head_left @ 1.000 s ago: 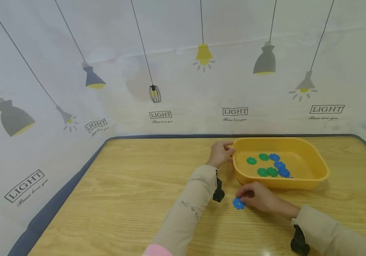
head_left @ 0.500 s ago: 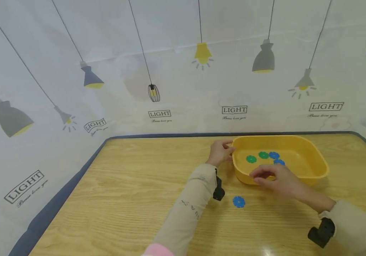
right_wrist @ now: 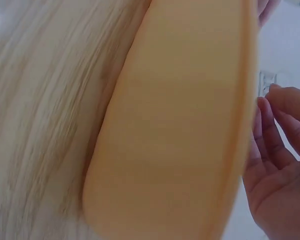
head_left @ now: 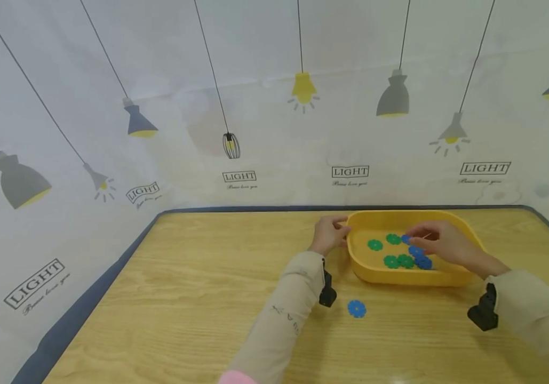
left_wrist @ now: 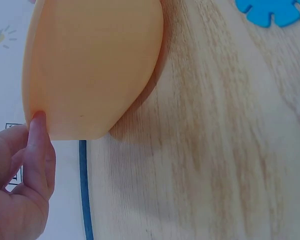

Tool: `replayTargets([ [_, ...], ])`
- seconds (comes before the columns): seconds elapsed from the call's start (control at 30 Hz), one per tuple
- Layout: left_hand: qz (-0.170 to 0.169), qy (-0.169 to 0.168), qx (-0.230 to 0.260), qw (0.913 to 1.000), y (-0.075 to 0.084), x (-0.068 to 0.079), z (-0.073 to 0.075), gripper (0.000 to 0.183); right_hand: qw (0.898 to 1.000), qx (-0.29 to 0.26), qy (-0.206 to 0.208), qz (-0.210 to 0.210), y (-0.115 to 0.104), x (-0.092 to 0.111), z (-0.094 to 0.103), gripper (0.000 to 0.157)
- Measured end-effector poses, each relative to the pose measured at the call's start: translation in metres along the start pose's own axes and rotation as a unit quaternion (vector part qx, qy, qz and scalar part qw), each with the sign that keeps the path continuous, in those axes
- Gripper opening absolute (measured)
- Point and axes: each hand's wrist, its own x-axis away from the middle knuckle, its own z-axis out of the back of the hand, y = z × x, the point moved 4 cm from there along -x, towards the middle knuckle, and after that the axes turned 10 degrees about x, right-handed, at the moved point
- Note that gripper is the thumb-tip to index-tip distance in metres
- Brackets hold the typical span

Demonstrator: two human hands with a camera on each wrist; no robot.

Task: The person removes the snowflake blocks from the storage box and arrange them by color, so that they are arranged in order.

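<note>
My left hand grips the left end of a yellow plastic tub by its rim; the left wrist view shows its fingertips on the tub wall. Over the inside of the tub, my right hand reaches in with its fingertips at a blue notched, flower-shaped disc, partly covered by the fingers. Green notched discs and more blue ones lie on the tub floor. In the right wrist view the right hand has loosely bent fingers, and the tub's rim stands in front.
One blue notched disc lies flat on the wooden table, in front of the tub. A wall covering printed with lamps rises behind the table's dark edge.
The right hand let go of the blue disc on the table, rose over the tub's near rim and moved in among the discs. My left hand kept its hold on the tub.
</note>
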Motion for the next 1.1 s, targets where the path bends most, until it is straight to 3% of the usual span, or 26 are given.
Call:
replayTargets([
  [0.4, -0.009, -0.005, 0.001, 0.9999, 0.003, 0.004, 0.000, 0.035, 0.998, 0.008, -0.046, -0.032, 0.042, -0.009, -0.008, 0.037],
  [0.73, -0.021, -0.011, 0.002, 0.9997, 0.003, 0.004, 0.001, 0.035, 0.995, -0.006, -0.081, -0.062, 0.053, -0.014, -0.019, 0.041],
  [1.1, -0.013, -0.008, 0.010, 0.9998, 0.003, 0.004, 0.001, 0.035, 0.994, 0.043, -0.102, -0.021, 0.051, -0.013, -0.019, 0.044],
])
